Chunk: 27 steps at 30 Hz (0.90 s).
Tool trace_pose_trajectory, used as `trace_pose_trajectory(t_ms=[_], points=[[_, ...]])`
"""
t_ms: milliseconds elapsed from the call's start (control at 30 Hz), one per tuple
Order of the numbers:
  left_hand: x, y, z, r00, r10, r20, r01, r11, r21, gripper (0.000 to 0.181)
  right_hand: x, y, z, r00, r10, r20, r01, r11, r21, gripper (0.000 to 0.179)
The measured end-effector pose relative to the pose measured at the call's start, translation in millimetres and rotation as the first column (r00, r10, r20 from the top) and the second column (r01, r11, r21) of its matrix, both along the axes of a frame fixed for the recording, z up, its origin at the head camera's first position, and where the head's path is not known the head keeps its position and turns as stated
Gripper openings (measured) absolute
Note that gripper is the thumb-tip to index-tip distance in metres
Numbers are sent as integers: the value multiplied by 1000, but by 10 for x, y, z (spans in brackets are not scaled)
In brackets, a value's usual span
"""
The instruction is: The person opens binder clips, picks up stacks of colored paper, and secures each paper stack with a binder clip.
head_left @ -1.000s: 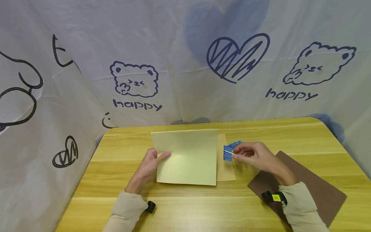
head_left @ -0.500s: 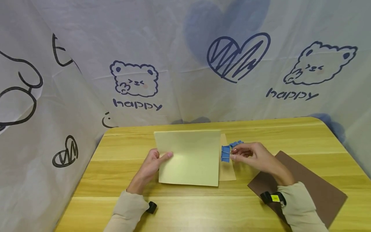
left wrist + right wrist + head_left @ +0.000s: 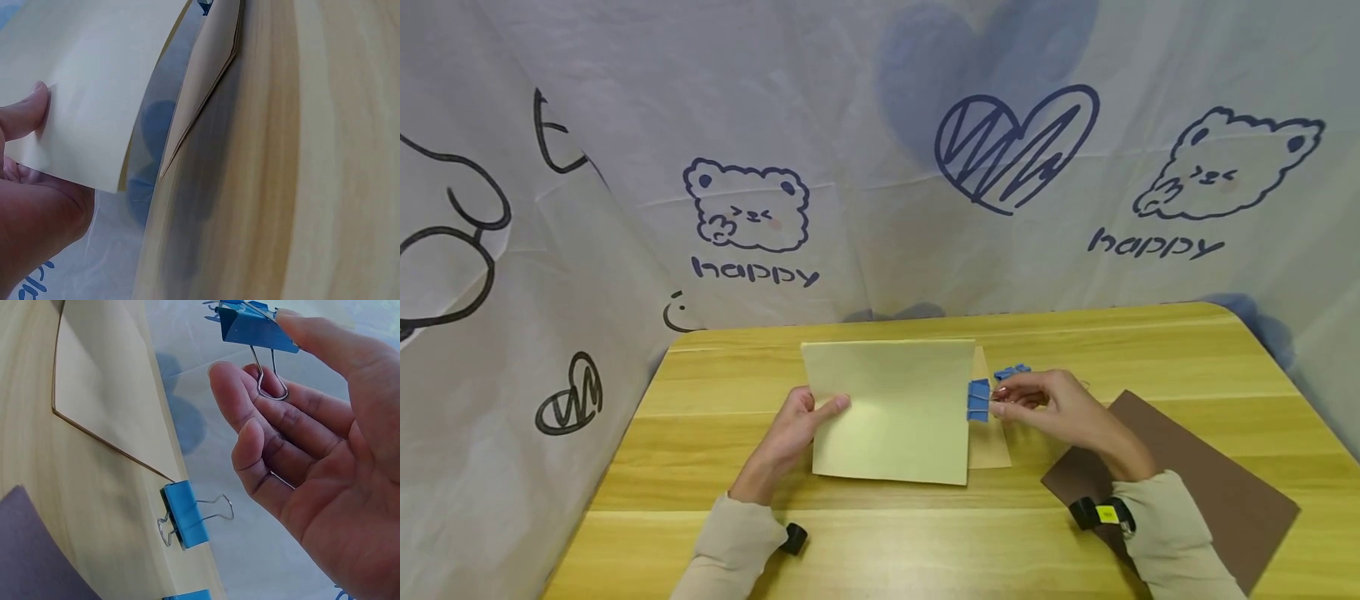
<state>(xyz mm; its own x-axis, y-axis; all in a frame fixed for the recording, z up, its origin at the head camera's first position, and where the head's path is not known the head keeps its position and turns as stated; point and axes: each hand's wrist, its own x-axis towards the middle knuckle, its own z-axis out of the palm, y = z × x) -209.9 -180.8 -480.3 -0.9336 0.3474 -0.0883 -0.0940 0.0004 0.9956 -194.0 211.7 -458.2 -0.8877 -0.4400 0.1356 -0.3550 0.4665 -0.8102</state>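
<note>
My left hand (image 3: 790, 427) grips pale yellow paper (image 3: 891, 412) at its left edge, thumb on the front face and the other fingers behind it. The paper is raised and tilted above the table. At its right edge, my right hand (image 3: 1060, 408) holds a blue binder clip (image 3: 978, 400) by its wire handles. In the right wrist view the thumb lies on one handle of that clip (image 3: 259, 328), and the other handle hangs by the fingers. In the head view the clip meets the paper's edge; whether it grips the paper I cannot tell.
Tan paper (image 3: 991, 450) lies on the wooden table (image 3: 925, 542) behind the raised paper. Blue binder clips (image 3: 1013, 372) sit beyond my right hand; one clip (image 3: 187, 514) stands near the tan paper's corner. A dark brown sheet (image 3: 1210, 492) lies under my right forearm.
The binder clip has moved left to the yellow paper's right edge and turned to face it. My left hand has shifted the paper slightly right.
</note>
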Motion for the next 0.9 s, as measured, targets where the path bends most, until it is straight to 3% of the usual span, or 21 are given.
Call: trace_pose_trajectory(t_ms=[900], points=[[12, 87, -6, 1000, -26, -12, 26, 999, 21, 21, 6, -98, -34, 999, 43, -19, -43, 999, -10, 20]])
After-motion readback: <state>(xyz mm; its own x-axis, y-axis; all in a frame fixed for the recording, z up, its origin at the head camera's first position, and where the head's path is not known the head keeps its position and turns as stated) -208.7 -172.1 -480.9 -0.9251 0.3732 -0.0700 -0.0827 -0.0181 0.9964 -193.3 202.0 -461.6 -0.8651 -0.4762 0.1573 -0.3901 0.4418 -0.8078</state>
